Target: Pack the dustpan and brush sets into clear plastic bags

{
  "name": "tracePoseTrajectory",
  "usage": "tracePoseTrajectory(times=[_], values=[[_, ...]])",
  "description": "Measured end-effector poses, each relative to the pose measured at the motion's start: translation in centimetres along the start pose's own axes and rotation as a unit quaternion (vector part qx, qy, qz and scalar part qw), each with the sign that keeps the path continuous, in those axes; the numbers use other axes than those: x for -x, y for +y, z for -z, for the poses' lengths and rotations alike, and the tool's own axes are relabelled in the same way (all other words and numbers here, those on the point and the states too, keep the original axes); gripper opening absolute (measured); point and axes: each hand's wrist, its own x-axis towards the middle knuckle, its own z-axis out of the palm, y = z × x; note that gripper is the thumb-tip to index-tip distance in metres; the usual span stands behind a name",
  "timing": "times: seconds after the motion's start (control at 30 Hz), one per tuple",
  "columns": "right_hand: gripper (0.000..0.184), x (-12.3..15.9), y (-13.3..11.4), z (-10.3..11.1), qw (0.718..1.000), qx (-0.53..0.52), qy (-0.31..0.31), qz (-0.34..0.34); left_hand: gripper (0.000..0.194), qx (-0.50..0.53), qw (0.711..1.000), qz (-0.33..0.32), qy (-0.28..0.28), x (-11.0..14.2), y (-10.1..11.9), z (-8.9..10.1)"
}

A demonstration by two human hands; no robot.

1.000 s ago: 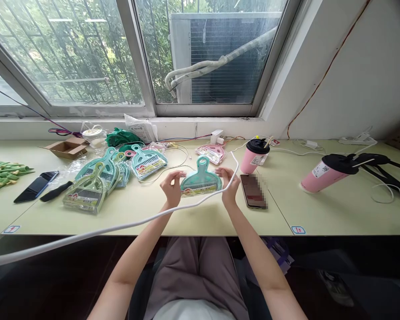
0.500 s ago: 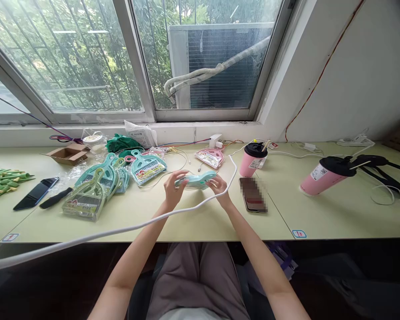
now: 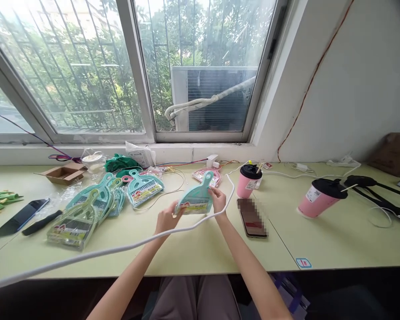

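Note:
Both my hands hold a light-blue mini dustpan and brush set (image 3: 196,198) in clear wrapping, with a printed label low on its front. It is raised above the table with its handle pointing up. My left hand (image 3: 168,218) grips its lower left corner, thumb on the front. My right hand (image 3: 218,200) pinches its right edge near the handle. A white cable (image 3: 183,230) crosses in front of both forearms. Behind the held set lie a pink set (image 3: 208,178) and another blue set (image 3: 143,190).
More sets (image 3: 75,220) are piled at left, near a black-handled knife (image 3: 42,223) and an open cardboard box (image 3: 65,174). A phone (image 3: 252,218), a pink cup (image 3: 248,184) and a larger tilted pink cup (image 3: 320,198) stand or lie to the right. Green pieces (image 3: 0,200) lie far left.
The dustpan set has turned from nearly edge-on to upright, its labelled face now showing. My left hand has moved to its lower corner. The camera view has tilted up.

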Motion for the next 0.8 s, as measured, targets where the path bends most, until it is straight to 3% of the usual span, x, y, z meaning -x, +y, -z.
tracePoseTrajectory(times=[0.07, 0.17, 0.27, 0.37, 0.47, 0.6, 0.7, 0.8], values=[[0.053, -0.7, 0.9, -0.6, 0.999, 0.017, -0.025, 0.020, 0.038, 0.116, 0.991, 0.070, -0.012, -1.5, -1.4, 0.1], [0.072, -0.5, 2.8, -0.8, 0.998, 0.056, -0.022, 0.032, 0.039, 0.280, 0.947, 0.154, -0.012, -4.2, -4.2, 0.4], [0.060, 0.8, 4.4, -0.4, 0.994, 0.103, -0.003, 0.031, 0.031, 0.319, 0.914, 0.250, -0.007, -6.9, -5.9, 0.6], [0.041, 1.8, 4.5, 0.1, 0.982, 0.165, 0.035, 0.088, 0.018, 0.362, 0.880, 0.305, 0.028, -10.4, -5.5, 0.5], [0.029, 2.2, 3.4, 0.3, 0.944, 0.255, 0.050, 0.203, 0.016, 0.400, 0.871, 0.282, 0.049, -14.9, -3.5, 0.0], [0.036, 2.6, 2.8, -0.3, 0.881, 0.332, -0.039, 0.336, 0.022, 0.370, 0.903, 0.216, -0.036, -21.3, -0.6, -1.3], [0.040, 2.7, 3.8, -1.1, 0.854, 0.364, -0.097, 0.358, 0.028, 0.346, 0.911, 0.194, -0.110, -24.0, 0.7, -3.6], [0.036, 2.5, 5.1, -1.7, 0.852, 0.387, -0.160, 0.316, 0.033, 0.323, 0.917, 0.187, -0.144, -24.1, 0.8, -7.2]])
